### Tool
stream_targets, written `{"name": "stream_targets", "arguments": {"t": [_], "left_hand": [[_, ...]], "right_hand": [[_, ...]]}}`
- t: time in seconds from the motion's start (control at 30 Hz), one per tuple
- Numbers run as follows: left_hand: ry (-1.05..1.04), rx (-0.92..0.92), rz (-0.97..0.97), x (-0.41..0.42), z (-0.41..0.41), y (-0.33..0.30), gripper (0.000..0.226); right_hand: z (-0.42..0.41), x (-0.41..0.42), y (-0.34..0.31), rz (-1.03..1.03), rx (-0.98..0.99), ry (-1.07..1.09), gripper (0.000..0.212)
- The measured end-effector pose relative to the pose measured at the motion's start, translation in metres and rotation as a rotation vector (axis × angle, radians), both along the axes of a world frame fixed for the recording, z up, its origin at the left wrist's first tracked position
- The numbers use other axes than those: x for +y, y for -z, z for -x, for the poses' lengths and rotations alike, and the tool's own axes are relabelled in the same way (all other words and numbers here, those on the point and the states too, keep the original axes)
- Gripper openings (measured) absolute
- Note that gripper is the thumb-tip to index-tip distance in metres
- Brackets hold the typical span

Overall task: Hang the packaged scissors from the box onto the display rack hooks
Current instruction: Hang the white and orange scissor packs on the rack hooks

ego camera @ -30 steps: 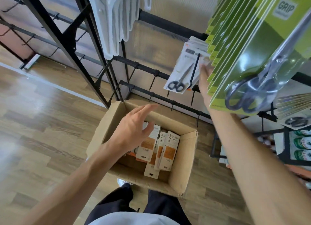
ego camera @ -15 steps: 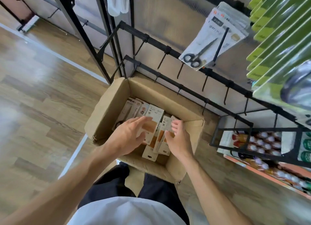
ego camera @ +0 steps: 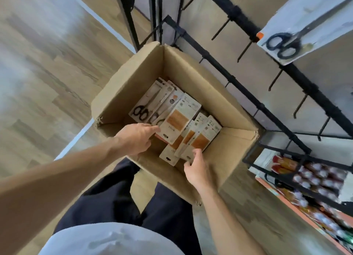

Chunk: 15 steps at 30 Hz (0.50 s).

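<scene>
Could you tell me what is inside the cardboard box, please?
The cardboard box holds overlapping packaged scissors, most showing their backs, one showing black handles. Anything beneath them is covered.

Wood-plank floor [ego camera: 47, 67], open cardboard box [ego camera: 137, 77] standing on it

A plain brown cardboard box [ego camera: 133, 79] holds white scissor packs [ego camera: 179, 119] with orange wood-grain panels and black-handled scissors, on a pale wood-plank floor [ego camera: 47, 63] beside a black display rack [ego camera: 238, 14], dark navy trousers [ego camera: 118, 201] at 6 o'clock.
</scene>
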State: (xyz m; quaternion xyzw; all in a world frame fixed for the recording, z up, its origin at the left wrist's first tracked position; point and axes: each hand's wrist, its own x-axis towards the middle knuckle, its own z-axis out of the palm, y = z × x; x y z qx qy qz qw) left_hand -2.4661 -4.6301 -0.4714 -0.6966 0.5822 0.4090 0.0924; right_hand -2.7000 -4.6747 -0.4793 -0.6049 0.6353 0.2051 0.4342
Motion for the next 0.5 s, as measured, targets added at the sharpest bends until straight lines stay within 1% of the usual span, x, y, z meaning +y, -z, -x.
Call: {"name": "stream_targets", "arguments": {"t": [0.17,0.27,0.33,0.4,0.5], "left_hand": [[-0.030,-0.022,-0.097,-0.008,0.009,0.040,0.058],[0.011,-0.025,-0.183,-0.008,0.022,0.065,0.061],[-0.006,-0.022,-0.220,-0.005,0.032,0.080,0.064],[-0.072,-0.007,-0.212,-0.006,0.041,0.093,0.071],[-0.144,0.003,-0.118,-0.008,0.052,0.115,0.085]], "right_hand": [[0.006,0.001,0.027,-0.044,0.025,0.014,0.047],[0.007,0.003,0.044,-0.047,0.020,-0.003,0.056],[0.008,0.006,0.057,-0.055,0.016,0.028,0.064],[0.008,0.006,0.071,-0.047,-0.004,0.102,0.074],[0.008,0.001,0.095,-0.019,0.010,0.210,0.090]]}}
